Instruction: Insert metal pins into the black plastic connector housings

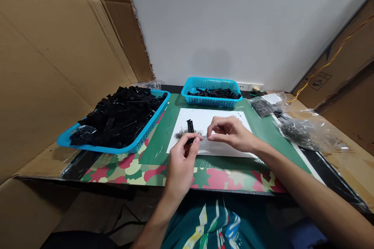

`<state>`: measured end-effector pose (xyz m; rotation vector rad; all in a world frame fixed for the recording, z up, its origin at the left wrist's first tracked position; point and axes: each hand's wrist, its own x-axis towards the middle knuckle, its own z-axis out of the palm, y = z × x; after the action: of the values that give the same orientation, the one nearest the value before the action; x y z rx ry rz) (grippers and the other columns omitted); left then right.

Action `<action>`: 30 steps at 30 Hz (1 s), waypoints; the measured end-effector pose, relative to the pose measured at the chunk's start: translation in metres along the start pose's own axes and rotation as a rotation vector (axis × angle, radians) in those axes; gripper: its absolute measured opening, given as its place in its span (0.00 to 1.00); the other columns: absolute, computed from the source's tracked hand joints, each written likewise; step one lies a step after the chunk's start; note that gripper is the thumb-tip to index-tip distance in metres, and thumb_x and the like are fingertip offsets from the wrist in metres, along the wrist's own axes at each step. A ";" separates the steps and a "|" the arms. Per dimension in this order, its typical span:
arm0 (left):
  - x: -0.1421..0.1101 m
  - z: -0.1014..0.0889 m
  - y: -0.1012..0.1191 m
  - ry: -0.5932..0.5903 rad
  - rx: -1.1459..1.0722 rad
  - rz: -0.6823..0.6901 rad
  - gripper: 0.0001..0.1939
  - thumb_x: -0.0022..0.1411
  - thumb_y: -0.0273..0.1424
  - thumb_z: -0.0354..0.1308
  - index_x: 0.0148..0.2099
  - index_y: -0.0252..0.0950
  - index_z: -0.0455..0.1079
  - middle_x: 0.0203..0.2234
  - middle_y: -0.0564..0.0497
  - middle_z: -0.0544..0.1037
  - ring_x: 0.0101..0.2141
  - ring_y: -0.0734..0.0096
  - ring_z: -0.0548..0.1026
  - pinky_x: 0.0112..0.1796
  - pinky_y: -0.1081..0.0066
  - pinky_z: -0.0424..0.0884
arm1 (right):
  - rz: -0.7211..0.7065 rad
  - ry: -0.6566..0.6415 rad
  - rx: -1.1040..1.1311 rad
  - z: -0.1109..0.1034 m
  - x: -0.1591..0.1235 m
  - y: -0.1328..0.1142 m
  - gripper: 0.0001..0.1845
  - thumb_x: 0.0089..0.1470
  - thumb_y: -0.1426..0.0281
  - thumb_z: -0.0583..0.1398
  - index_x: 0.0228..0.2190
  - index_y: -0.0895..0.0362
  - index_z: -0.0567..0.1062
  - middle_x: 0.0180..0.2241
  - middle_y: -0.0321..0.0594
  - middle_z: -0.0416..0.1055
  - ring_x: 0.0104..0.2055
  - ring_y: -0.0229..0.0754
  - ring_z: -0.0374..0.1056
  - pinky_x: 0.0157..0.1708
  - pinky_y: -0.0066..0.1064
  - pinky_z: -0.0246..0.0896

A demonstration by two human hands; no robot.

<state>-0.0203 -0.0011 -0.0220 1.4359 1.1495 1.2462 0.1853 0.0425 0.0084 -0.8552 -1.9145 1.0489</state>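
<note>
Near the centre of the frame, the black part [190, 125] stands up out of the left hand [184, 149], its long axis nearly vertical in the frame and leaning slightly left at the top. The left grip is closed around its lower end. The right hand [229, 132] is just to the right, its thumb and forefinger drawn close together; whether they pinch anything is too small to tell. Small metal pieces [181, 134] lie on the white sheet [201, 116] behind the left hand.
</note>
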 end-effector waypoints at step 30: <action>0.000 -0.001 -0.004 -0.060 -0.237 0.016 0.10 0.68 0.39 0.67 0.44 0.39 0.75 0.31 0.55 0.72 0.29 0.77 0.66 0.30 0.77 0.61 | -0.053 0.118 0.178 0.021 -0.003 -0.001 0.11 0.57 0.63 0.72 0.35 0.59 0.87 0.25 0.39 0.75 0.25 0.33 0.58 0.23 0.27 0.50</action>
<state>-0.0218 0.0001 -0.0260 1.2977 0.9185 1.2955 0.1688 0.0317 0.0013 -0.7452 -1.7084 1.0935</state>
